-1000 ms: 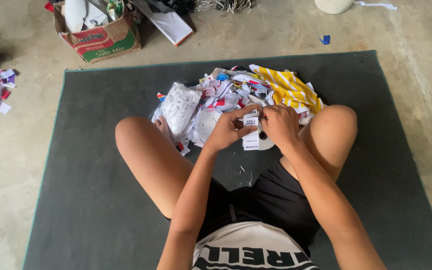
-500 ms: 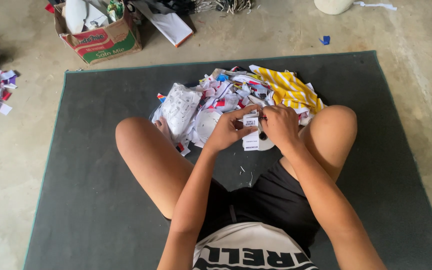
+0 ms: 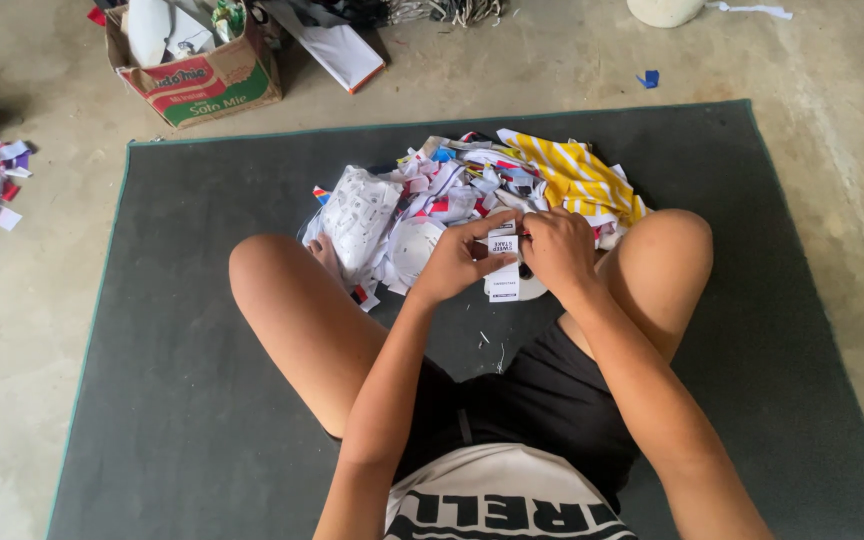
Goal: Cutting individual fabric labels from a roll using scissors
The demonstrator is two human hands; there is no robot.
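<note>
Both the left hand (image 3: 452, 262) and right hand (image 3: 555, 250) are pinching a small white paper strip (image 3: 503, 268) near the scrap pile (image 3: 452, 195); uneven pulling is risking a crooked tear.

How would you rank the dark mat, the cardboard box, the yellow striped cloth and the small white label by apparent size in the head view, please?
1. dark mat
2. cardboard box, partly cut off by the frame edge
3. yellow striped cloth, partly buried, so close to the box
4. small white label, held between both hands
</note>
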